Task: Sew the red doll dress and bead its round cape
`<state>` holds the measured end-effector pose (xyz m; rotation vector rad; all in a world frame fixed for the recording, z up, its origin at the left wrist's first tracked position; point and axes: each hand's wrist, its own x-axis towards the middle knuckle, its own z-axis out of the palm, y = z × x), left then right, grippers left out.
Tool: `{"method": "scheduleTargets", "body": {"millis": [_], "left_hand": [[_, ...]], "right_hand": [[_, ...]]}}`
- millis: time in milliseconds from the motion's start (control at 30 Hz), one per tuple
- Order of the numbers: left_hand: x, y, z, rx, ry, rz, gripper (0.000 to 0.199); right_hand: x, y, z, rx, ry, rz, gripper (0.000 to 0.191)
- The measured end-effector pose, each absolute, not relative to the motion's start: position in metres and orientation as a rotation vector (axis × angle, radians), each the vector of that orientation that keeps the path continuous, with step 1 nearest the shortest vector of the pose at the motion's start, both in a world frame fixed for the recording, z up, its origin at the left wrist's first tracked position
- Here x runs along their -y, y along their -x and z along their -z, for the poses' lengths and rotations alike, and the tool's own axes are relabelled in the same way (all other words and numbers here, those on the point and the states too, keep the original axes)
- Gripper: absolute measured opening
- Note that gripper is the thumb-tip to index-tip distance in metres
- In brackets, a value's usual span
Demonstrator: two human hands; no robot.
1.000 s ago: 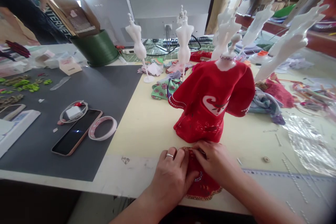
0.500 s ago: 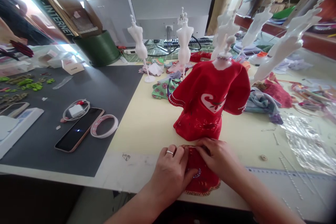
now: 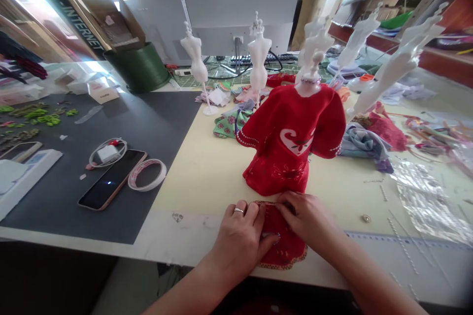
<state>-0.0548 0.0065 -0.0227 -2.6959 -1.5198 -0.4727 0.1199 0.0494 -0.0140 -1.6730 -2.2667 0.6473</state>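
A small red cloth piece (image 3: 283, 243) with a patterned gold-like trim lies at the table's front edge. My left hand (image 3: 246, 231), a ring on one finger, grips its left side with fingers curled and the thumb across it. At its upper right, my right hand (image 3: 301, 211) pinches the trimmed edge. Just beyond both hands a red dress (image 3: 288, 133) with a white curved motif and beaded sleeve hems stands on a white doll form (image 3: 310, 76). The cloth under my fingers is hidden.
A phone (image 3: 113, 182), a tape roll (image 3: 147, 175) and a coiled cable (image 3: 108, 153) lie on the dark mat at left. White mannequins (image 3: 259, 59) stand behind. Bead strands (image 3: 402, 246), a ruler (image 3: 373, 238) and crinkled plastic (image 3: 424, 202) are at right.
The view has shifted slightly. My left thumb now covers more of the beaded detail on the red piece. Both hands keep nearly the same place and hold.
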Motion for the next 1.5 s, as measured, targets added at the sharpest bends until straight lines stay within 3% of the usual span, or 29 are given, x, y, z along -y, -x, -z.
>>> {"method": "scheduleTargets", "body": {"millis": [833,1233,1500], "left_hand": [[-0.004,0.044,0.025,1.564,2.585,0.368,0.053],[-0.002,0.047,0.02,1.557,2.594,0.506,0.051],[-0.007,0.074,0.005,1.612,2.553,0.846,0.025]], "right_hand": [[-0.048,-0.121,0.013,2.283,1.721,-0.579,0.019],[-0.049,-0.12,0.013,2.32,1.73,-0.543,0.02],[-0.049,-0.12,0.012,2.325,1.766,-0.554,0.021]]}}
